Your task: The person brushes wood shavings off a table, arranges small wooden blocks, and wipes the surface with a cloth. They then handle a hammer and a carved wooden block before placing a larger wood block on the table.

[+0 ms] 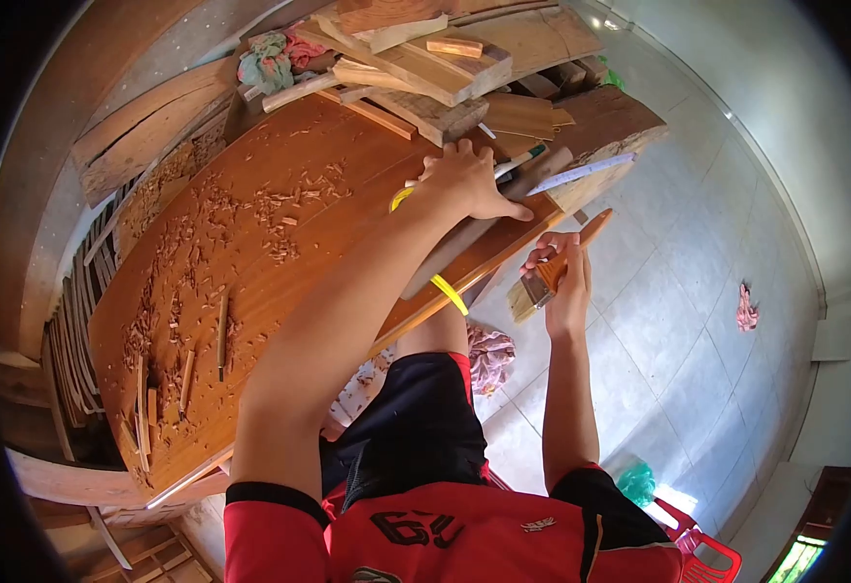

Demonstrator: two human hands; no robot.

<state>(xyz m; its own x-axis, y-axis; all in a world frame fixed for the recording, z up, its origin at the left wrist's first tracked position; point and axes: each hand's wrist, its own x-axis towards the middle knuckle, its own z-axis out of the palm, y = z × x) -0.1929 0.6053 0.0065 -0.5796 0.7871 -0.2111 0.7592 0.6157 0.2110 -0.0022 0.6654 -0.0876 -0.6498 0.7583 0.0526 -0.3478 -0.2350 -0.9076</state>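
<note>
My right hand (563,277) is closed around a paintbrush (593,228) with an orange handle, its pale bristles pointing down and left, beside the table's right edge. My left hand (469,183) reaches across to the far right of the wooden table (338,155), fingers spread and thumb stretched out. It rests over a long grey-brown piece (450,248) whose kind I cannot make out. A yellow strip (450,294) shows at the table edge, partly hidden by my left forearm. Near my left hand lies a marker-like stick with a green end (534,154).
Reddish wood shavings (289,209) and several thin carving tools (222,335) lie on the table's left half. Stacked timber pieces (435,73) and crumpled cloths (275,60) line the far side. A red plastic chair (712,554) stands at lower right on the tiled floor (678,262).
</note>
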